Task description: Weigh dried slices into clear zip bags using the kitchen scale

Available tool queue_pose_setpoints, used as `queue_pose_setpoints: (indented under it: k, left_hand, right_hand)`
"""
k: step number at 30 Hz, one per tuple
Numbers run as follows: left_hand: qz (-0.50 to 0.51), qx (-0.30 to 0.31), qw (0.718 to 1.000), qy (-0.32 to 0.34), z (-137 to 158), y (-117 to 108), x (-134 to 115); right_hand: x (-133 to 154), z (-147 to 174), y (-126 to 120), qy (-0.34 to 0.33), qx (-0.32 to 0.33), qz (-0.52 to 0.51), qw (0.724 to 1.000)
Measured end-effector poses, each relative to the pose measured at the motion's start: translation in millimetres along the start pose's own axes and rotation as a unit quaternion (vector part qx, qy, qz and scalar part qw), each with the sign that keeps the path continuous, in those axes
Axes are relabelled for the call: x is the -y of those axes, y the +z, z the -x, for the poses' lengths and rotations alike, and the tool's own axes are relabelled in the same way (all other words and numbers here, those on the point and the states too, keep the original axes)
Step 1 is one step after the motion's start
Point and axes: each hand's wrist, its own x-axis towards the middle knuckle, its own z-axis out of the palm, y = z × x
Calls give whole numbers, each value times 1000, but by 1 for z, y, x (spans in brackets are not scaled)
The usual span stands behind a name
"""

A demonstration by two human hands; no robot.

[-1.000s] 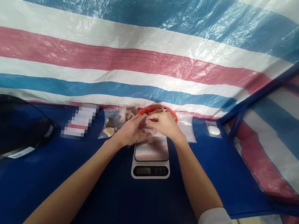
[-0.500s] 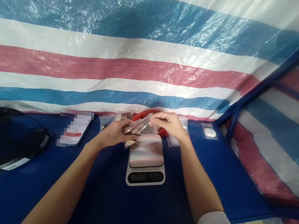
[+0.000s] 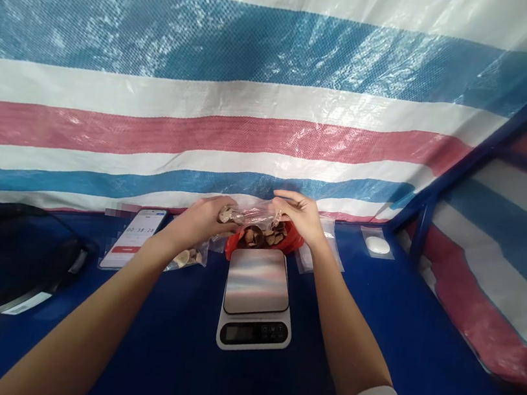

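Note:
My left hand (image 3: 202,218) is closed around one end of a clear plastic bag (image 3: 256,215), and pale brown dried pieces, like sliced mushrooms, show by its fingertips. My right hand (image 3: 302,219) pinches the bag's other end between thumb and fingers, with the index finger partly stretched out. The bag is held sideways above an open red bag (image 3: 232,245) of brown dried pieces (image 3: 274,235). Just in front of that red bag stands a kitchen scale (image 3: 259,282) with a bare shiny plate; its display looks dark.
On the blue table (image 3: 296,385) a phone with a timer (image 3: 132,241) lies left, beside a filled clear bag (image 3: 186,257). Flat clear bags (image 3: 322,251) and a white oval object (image 3: 377,245) lie right. A black strapped item (image 3: 9,260) sits far left. Striped sheeting (image 3: 204,130) hangs behind.
The clear bag has gone from slanted to nearly level and moved up, off the scale's back edge. The red bag and its contents now show more. The view has shifted slightly.

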Motion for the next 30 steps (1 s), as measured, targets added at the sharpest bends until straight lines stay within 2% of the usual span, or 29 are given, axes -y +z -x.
queue_pose_setpoints:
  k: [4,9,12,16,22,26,30]
  left_hand:
    - [0,-5,1000,2,-11,0,1]
    - [49,-37,997,-43,-20,4,15]
    - [81,-44,994,-57,-23,3,19]
    - [84,-47,994,-44,-28,-2,26]
    - [131,-30,991,-26,-30,-9,33]
    - [202,-9,978,-42,-26,-12,32]
    - [214,-12,975,-52,-24,-14,31]
  right_hand:
    - [-6,-2,-4,6,10,9,1000]
    - [-14,-3,-11,37,14,24,999]
    - [-21,-5,-9,38,5,35,999]
    - [-28,-5,0,50,-6,44,998]
    - [-35,-2,8,38,-19,108,993]
    - [-39,-3,8,45,-22,114,992]
    - [-40,-4,9,65,-32,103,992]
